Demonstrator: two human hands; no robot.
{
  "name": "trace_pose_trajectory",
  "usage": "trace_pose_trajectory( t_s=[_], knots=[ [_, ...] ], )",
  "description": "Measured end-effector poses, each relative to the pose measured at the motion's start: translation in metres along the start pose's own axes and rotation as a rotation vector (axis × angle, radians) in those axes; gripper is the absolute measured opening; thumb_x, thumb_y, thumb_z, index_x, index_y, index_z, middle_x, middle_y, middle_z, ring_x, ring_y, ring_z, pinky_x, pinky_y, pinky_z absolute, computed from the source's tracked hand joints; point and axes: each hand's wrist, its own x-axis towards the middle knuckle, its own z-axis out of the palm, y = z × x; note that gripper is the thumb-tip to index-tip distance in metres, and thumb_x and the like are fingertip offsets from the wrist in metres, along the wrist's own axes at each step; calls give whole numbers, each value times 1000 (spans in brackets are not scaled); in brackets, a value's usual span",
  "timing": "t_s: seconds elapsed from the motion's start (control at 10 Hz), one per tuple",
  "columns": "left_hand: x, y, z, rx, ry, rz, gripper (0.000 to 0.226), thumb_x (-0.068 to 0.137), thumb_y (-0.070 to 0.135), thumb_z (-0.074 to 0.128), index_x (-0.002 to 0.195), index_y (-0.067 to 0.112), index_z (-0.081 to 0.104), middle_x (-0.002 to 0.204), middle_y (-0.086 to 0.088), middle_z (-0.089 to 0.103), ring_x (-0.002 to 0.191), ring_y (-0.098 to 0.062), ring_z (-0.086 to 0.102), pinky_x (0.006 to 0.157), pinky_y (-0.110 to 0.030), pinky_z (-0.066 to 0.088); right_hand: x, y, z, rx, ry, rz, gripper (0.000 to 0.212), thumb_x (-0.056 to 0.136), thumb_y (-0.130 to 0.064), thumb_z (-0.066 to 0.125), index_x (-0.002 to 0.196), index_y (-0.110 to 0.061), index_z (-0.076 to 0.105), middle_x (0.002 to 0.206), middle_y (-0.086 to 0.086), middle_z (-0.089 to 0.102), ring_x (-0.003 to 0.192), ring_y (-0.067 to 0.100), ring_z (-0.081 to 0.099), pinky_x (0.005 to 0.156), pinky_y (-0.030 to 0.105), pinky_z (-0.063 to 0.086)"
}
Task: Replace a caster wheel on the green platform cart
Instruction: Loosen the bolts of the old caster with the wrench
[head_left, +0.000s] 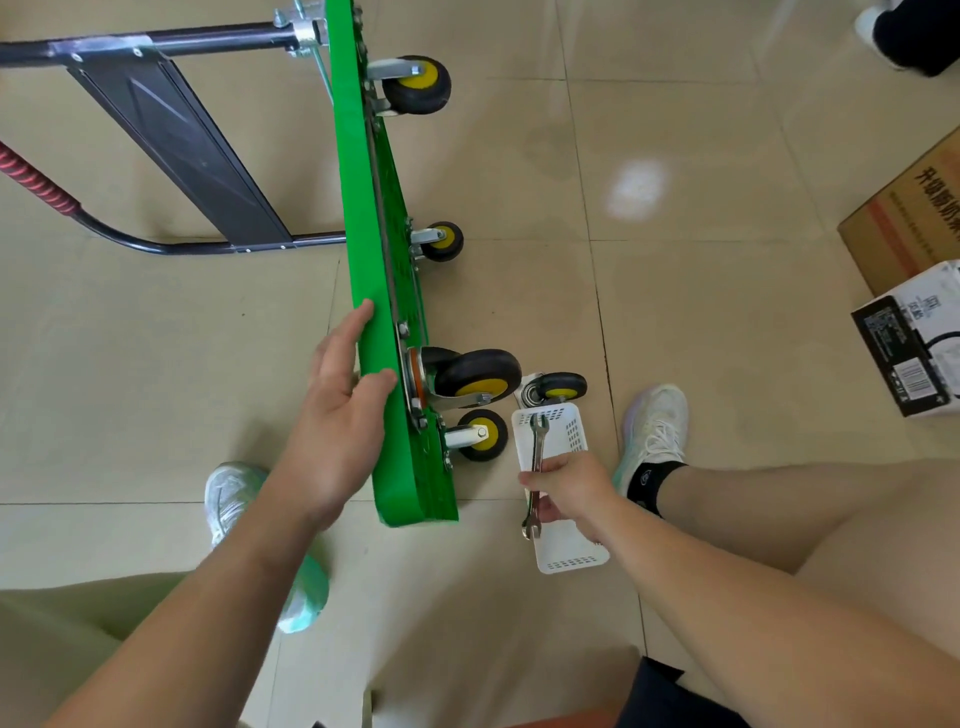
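"While the green platform cart (374, 312) stood tipped on its long edge on the floor (701, 312), wheels pointing right, did it strike you as heavy?"

"Stiff and top-heavy, I'd have said. It had a rigid deck, with the handle frame (171, 130) sticking out to the left, so it looked ready to topple if let go. The left hand (343, 415) steadied it at the near end, with straight fingers (358, 322) against the left face and the thumb over the upper edge. It was pressing, not clutching."

"And the caster wheel?"

"The big caster wheel (475, 376) sat bolted at the near end, just right of that hand. With a hard tyre and a metal fork, I reckoned it would swivel if grabbed by the tyre. Better to take it by the fork or the plate, near the bolts."

"Any tools?"

"The right hand (566, 488) had its fingers curled round the middle of a wrench (537, 447), above a white basket (576, 561) on the floor. The wrench was thin, smooth steel and probably slippery, so holding nearer the end would give more leverage. A loose caster (561, 387) lay just beyond the basket. I couldn't tell whether it was new or old."
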Motion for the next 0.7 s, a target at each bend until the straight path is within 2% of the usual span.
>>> trace_pose_trajectory(
  t_s=[0.1, 0.2, 0.3, 0.4, 0.5, 0.6, 0.7],
  knots=[
    [15, 3, -2, 43, 7, 17, 60, 105, 15, 47, 154, 48, 36, 144, 24, 37, 138, -6, 45, 121, -45, 38, 23, -5, 6, 186, 32, 107, 20, 83, -9, 81, 93, -5, 64, 94, 18, 72, 69, 28, 73, 54, 33, 60],
    [21, 5, -4, 73, -10, 0, 66, 92, 31, 47, 152, 55, 35, 133, 42, 35, 134, 8, 43, 122, -42, 37, 56, -4, 15, 336, 100, 166, 14, 88, -10, 75, 93, -12, 62, 103, 10, 71, 77, 27, 74, 73, 40, 64],
    [20, 6, -3, 105, 6, -1, 66, 88, 32, 44, 148, 59, 34, 132, 46, 31, 124, 27, 38, 121, -30, 32, 83, -5, 17, 470, 199, 172, 19, 92, -7, 69, 107, -16, 61, 108, 8, 70, 93, 31, 72, 74, 40, 62],
    [21, 5, 2, 119, 6, 5, 63, 86, 33, 43, 138, 67, 33, 132, 48, 32, 129, 24, 37, 121, -26, 30, 107, -3, 12, 527, 240, 149, 45, 94, 2, 60, 136, -2, 46, 103, 13, 60, 102, 37, 67, 87, 47, 59],
    [24, -4, 3, 93, -2, 33, 65, 84, 40, 48, 142, 66, 38, 146, 37, 38, 142, 1, 41, 122, -42, 35, 123, 1, 6, 525, 295, 195, 63, 96, -1, 56, 151, -14, 29, 124, 9, 56, 90, 25, 65, 83, 39, 61],
    [25, -10, 2, 62, -9, 49, 70, 80, 43, 48, 147, 62, 38, 158, 14, 42, 146, -23, 44, 120, -54, 37, 164, 21, 21, -97, 282, 229, 52, 100, -19, 49, 149, -22, 35, 139, 6, 51, 120, 22, 56, 105, 34, 47],
    [24, -11, 2, 45, -12, 60, 71, 79, 41, 49, 146, 61, 39, 159, 9, 44, 145, -27, 45, 119, -57, 36, 185, 36, 15, -462, 276, 56, 37, 102, -30, 44, 137, -18, 50, 133, 2, 54, 126, 20, 49, 106, 30, 41]
  ],
)
